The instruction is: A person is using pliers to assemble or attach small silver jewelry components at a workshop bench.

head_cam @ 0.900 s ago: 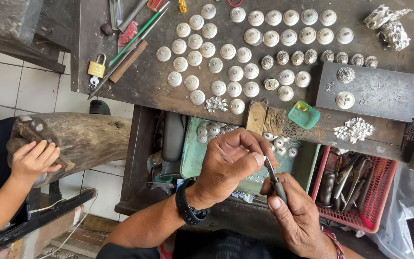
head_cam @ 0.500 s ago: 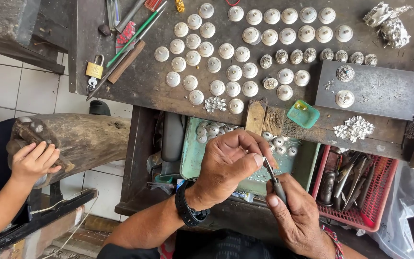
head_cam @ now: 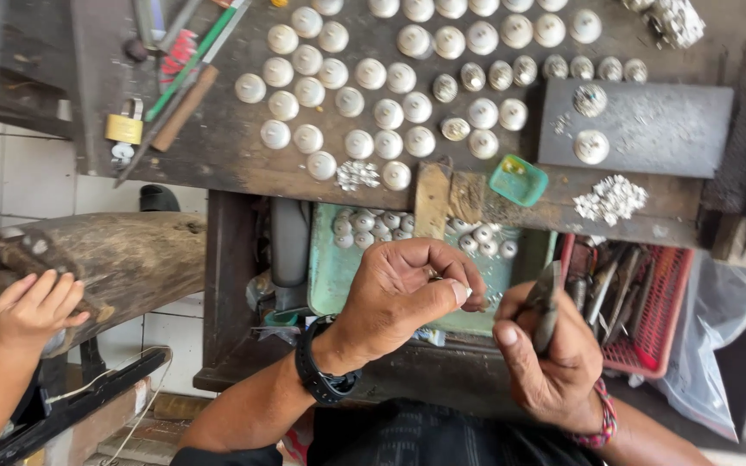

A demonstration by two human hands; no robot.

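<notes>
Left hand [head_cam: 407, 293] pinches a small silver piece [head_cam: 468, 295]; right hand [head_cam: 546, 345] grips pliers [head_cam: 547, 302].

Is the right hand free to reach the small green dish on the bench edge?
Probably not yet: the right hand grips a metal tool. The path up to the green dish looks open, with nothing between.

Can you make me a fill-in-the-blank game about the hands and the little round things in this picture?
1. The left hand wears a black ____ on its wrist.
2. The right hand holds a metal ____.
3. The tools on the right sit in a basket coloured ____.
4. A small padlock coloured ____ hangs at the bench's left edge.

Missing words: watch; tool; red; yellow
</notes>
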